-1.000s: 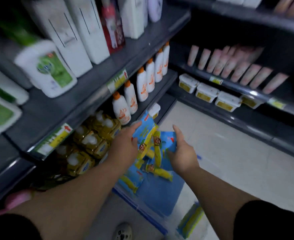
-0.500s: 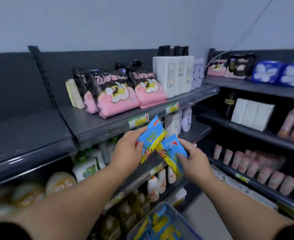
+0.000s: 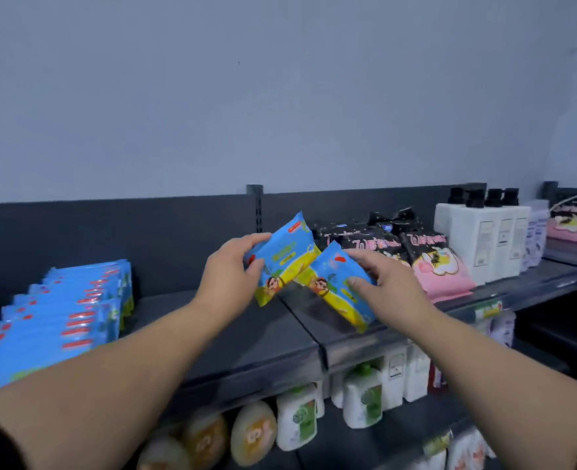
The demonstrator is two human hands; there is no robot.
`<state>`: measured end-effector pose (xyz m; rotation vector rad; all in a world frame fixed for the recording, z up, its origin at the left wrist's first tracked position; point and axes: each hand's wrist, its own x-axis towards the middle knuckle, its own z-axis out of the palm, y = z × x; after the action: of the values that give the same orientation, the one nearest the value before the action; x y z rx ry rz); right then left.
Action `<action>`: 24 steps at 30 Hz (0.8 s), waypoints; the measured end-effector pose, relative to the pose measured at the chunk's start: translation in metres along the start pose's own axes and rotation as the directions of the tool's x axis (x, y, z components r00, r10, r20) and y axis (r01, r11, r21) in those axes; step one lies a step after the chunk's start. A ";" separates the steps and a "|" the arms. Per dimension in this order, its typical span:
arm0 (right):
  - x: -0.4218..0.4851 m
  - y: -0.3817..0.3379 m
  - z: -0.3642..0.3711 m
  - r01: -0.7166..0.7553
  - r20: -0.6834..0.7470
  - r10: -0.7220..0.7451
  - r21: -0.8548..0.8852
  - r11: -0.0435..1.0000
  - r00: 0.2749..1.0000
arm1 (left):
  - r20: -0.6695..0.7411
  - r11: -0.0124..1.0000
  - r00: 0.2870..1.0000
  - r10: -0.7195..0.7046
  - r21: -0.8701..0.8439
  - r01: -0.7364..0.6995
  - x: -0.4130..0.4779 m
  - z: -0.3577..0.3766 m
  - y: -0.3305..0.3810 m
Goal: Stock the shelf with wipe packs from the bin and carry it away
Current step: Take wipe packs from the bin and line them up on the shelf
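Reaching arms: both bare forearms stretch up from 7 and 5 o'clock towards the top shelf [image 3: 246,337], meeting near the centre of the view.
Left hand [image 3: 227,283]: grips the left wipe pack [image 3: 285,257] at its left edge, thumb on the printed face, fingers curled over the top edge and behind.
Left wipe pack: blue and yellow with a cartoon figure, tilted, its top corner pointing to 1 o'clock, held clear above the shelf board.
Right hand [image 3: 390,290]: holds the right wipe pack [image 3: 338,286] from its 3 o'clock side, thumb laid on the face, fingers spread along the upper edge and back.
Right wipe pack: same print, slanted down towards 5 o'clock; its upper corner touches or overlaps the left pack. Whether its lower corner rests on the shelf edge cannot be told.
Blue pack rows [image 3: 59,317]: stacked on the same shelf at 9 o'clock, well apart from the hands, blurred.
Pink-and-black packs [image 3: 439,266]: at 3 o'clock of the right hand, just beside it.
White pump bottles [image 3: 483,239]: upright, further towards 3 o'clock.
Lower shelf: white-and-green bottles [image 3: 297,422] and round yellow packs [image 3: 253,432] at 6 o'clock.
Wall [image 3: 280,96]: plain grey, filling 12 o'clock.
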<state>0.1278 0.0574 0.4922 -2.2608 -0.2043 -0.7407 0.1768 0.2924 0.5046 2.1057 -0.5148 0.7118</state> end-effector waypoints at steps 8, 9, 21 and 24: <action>0.072 -0.042 0.082 0.074 0.137 -0.064 -0.066 0.995 0.988 | 0.068 0.973 0.978 -0.195 0.136 0.185 0.052 -0.054 -0.085; 0.079 -0.044 0.090 0.078 0.171 -0.065 -0.073 0.994 0.983 | 0.098 0.966 0.969 -0.227 0.150 0.211 0.058 -0.055 -0.094; 0.157 -0.030 0.173 0.215 0.485 -0.117 -0.152 0.965 0.867 | 0.186 0.898 0.904 -0.384 0.303 0.319 0.105 -0.025 -0.153; 0.172 -0.025 0.191 0.227 0.502 -0.141 -0.115 0.967 0.853 | 0.130 0.882 0.904 -0.408 0.313 0.353 0.114 -0.020 -0.163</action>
<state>0.3456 0.1959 0.4971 -2.5883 -0.6313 -0.2639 0.3514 0.3889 0.4925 2.4637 -0.0850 0.3676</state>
